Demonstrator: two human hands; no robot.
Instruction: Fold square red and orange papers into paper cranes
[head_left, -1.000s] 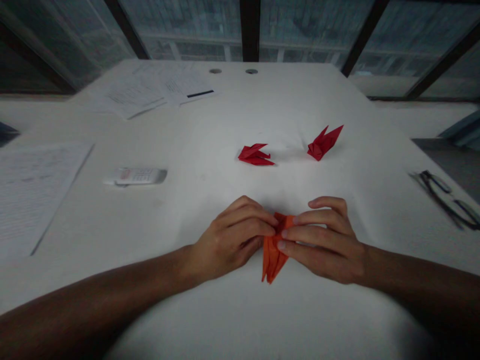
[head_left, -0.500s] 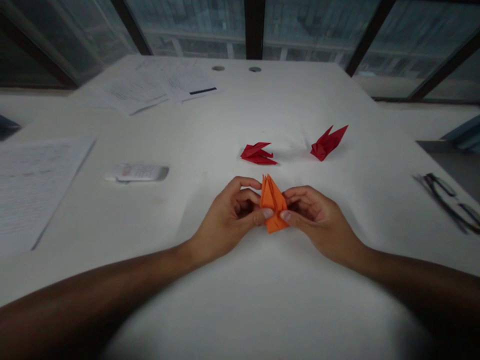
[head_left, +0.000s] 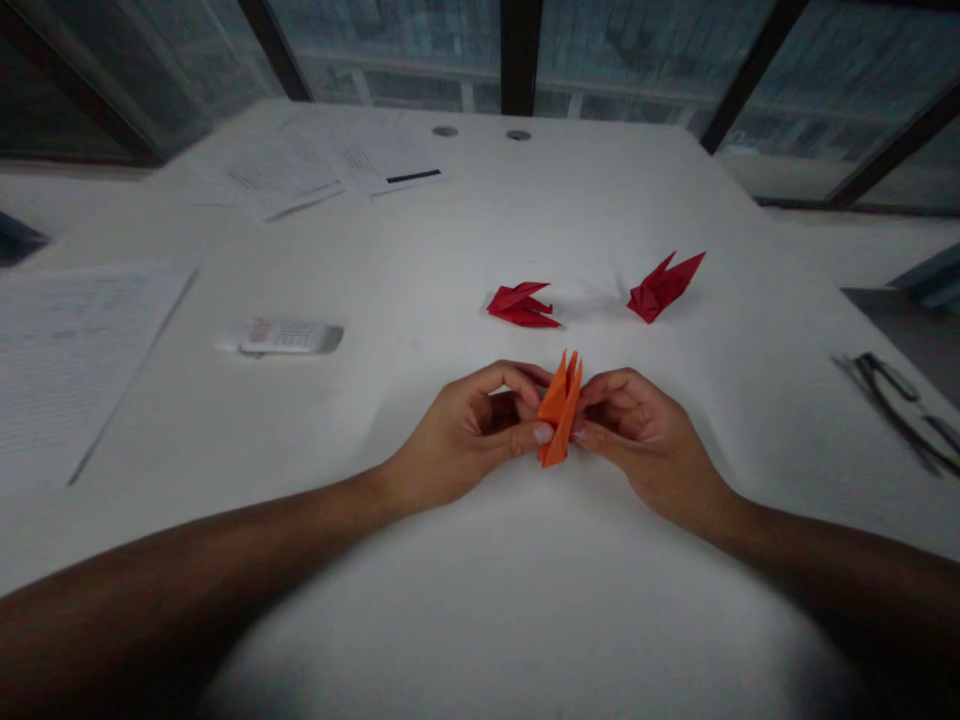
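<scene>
Item under inspection: a slim, bright orange folded-paper piece (head_left: 559, 415), pointed at its 12 o'clock end and blunter at 6 o'clock, held above the white tabletop (head_left: 480, 590). Clock positions below are read from this piece.

The left hand (head_left: 450, 440) grips it from 9 o'clock, thumb on the near face. The right hand (head_left: 660, 440) pinches its 3 o'clock edge between thumb and curled fingers; how far those fingers reach behind cannot be told.

Handling, in my judgement: light, even pressure from both thumbs suits the layers best. Edges are best matched before any crease is pressed, with one hand steadying the body while the other works a flap. The narrow points (the likeliest part to bend) are better left unsqueezed.

Surroundings: a dark red folded-paper figure with pointed flaps (head_left: 523, 305) lies at 11 o'clock, and a second red folded-paper figure (head_left: 664, 288) at 1 o'clock. Black-framed eyeglasses (head_left: 892, 400) rest well apart at 3 o'clock.
</scene>
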